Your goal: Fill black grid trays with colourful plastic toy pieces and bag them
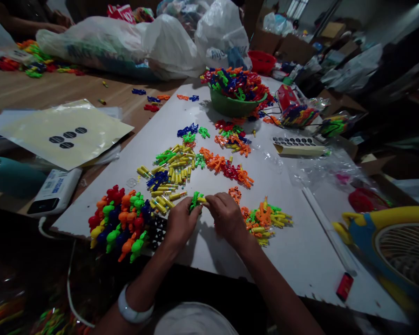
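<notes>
Between the fingertips of my left hand (180, 222) is a small green plastic figure (194, 200). My right hand (226, 218) pinches a short yellow tube (203, 200) against that figure. A pile of yellow tubes (178, 167) lies just beyond my hands, with blue figures (158, 179) and green ones among it. To the right of my right hand is a heap of orange and green figures with yellow tubes (264, 216). Left of my left hand stands a block of colourful round-headed pieces (120, 221) in rows, beside a black holder (157, 231).
A green bowl (230, 106) heaped with figures stands at the back. White plastic bags (125, 44) lie behind it. At right are a yellow and blue fan (398, 242) and a red cylinder (344, 286). A power bank (54, 191) and a sticker sheet (70, 135) lie left.
</notes>
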`<state>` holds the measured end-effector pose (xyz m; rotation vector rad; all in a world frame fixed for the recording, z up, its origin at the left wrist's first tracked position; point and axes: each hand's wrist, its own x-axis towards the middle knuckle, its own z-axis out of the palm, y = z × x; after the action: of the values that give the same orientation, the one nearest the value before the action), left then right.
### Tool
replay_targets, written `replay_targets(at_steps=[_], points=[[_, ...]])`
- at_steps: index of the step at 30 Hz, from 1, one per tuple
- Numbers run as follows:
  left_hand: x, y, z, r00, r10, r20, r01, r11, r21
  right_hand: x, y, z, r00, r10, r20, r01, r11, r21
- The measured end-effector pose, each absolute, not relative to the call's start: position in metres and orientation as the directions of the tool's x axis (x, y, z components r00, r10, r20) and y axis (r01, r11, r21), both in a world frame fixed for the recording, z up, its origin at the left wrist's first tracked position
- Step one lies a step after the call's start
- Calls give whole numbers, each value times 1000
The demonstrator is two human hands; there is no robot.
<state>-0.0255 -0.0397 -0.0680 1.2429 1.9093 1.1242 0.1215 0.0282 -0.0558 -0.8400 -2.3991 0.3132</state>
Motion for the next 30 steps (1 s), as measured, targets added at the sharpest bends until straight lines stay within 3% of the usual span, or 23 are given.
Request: replay_targets(at_steps=[3, 6, 8, 10, 14, 16, 21, 26, 30], points=[[-29, -41, -63, -275, 961, 12, 470, 124, 874, 130, 44, -51, -690, 616, 381, 383, 757, -529], [-22, -42, -59, -47, 998, -36, 570, 56, 820, 151, 66, -43, -806, 573, 146, 295, 604, -741], [-11, -40, -60, 57, 995, -78, 576, 31, 817, 169, 80, -40, -837, 547, -15, 343, 502, -794], [0, -38, -65, 62, 998, -33, 543, -6, 840, 180, 92, -40, -807, 588, -54, 442, 540, -716], [0, -35, -80, -95, 990, 106, 603, -27, 797, 160, 105, -52, -647, 747, 154, 651, 646, -397], [-11, -34, -84, -210, 966, 149, 698, 41, 715, 125, 106, -62, -651, 727, 218, 626, 677, -386], [-34, -32, -84, -401, 888, 226, 844, 262, 469, 41, 109, -78, -730, 652, 203, 584, 750, -311], [-36, -26, -85, -489, 841, 231, 828, 365, 425, 54, 108, -82, -728, 665, 167, 618, 742, -258], [-35, -26, -84, -443, 881, 164, 851, 356, 385, 86, 107, -84, -677, 702, 223, 602, 701, -382]])
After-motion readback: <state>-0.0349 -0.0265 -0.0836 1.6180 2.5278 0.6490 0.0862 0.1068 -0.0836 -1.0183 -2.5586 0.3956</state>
